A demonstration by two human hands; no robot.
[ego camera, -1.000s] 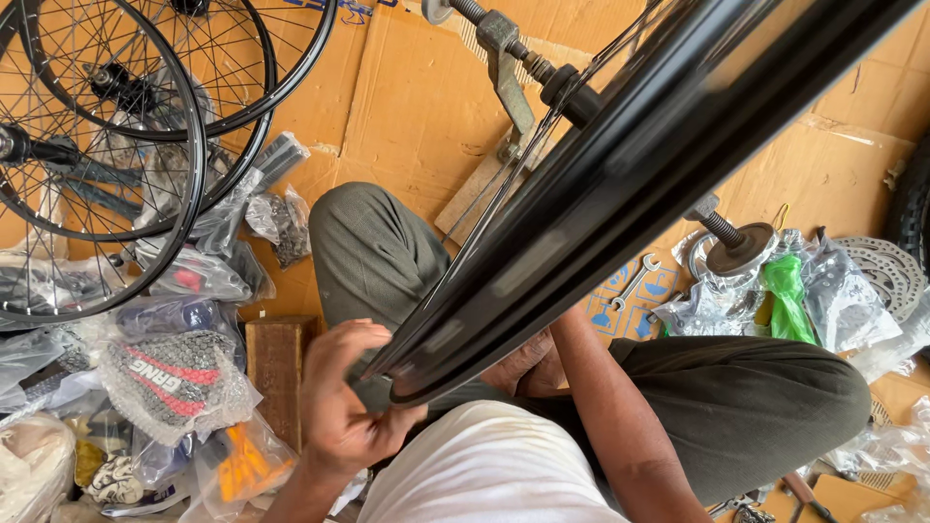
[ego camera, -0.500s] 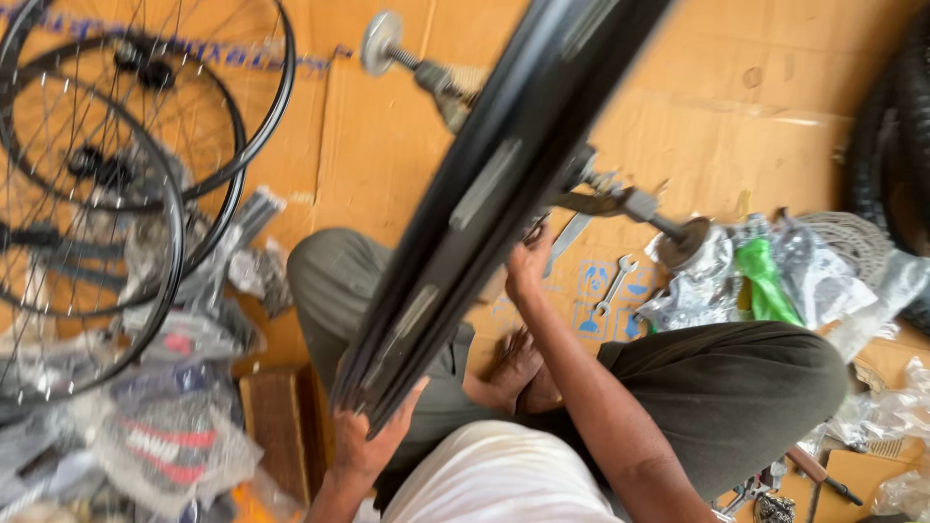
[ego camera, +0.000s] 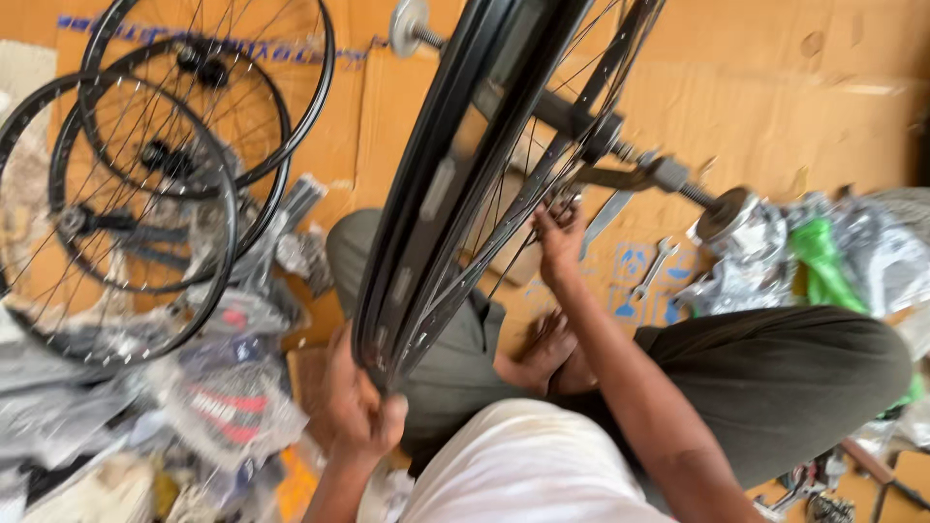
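Flattened cardboard (ego camera: 775, 107) covers the floor, and the person sits on it with legs folded, in olive trousers (ego camera: 775, 378) and a white shirt (ego camera: 523, 465). Rising from the lap toward the top of the view is a black bicycle wheel (ego camera: 455, 184), held edge-on and tilted, its rim running from the left hand up past the frame's top edge. To the far left a stack of other black spoked wheels (ego camera: 145, 194) lies flat on the cardboard, well apart from the held one. Below those sit heaps of clear plastic packaging (ego camera: 223, 397). At the right, crumpled plastic wrap surrounds a green bottle (ego camera: 823, 261). The wheel's axle and hub (ego camera: 620, 155) jut out to the right, ending near a round metal disc (ego camera: 722, 213). The left hand (ego camera: 358, 407) is closed around the lower rim, fingers wrapped over its edge. The right hand (ego camera: 560, 237) reaches among the spokes near the hub, fingers pinched together; what they grip is too blurred to tell. A small spanner (ego camera: 654, 266) lies on the cardboard just beside that hand.
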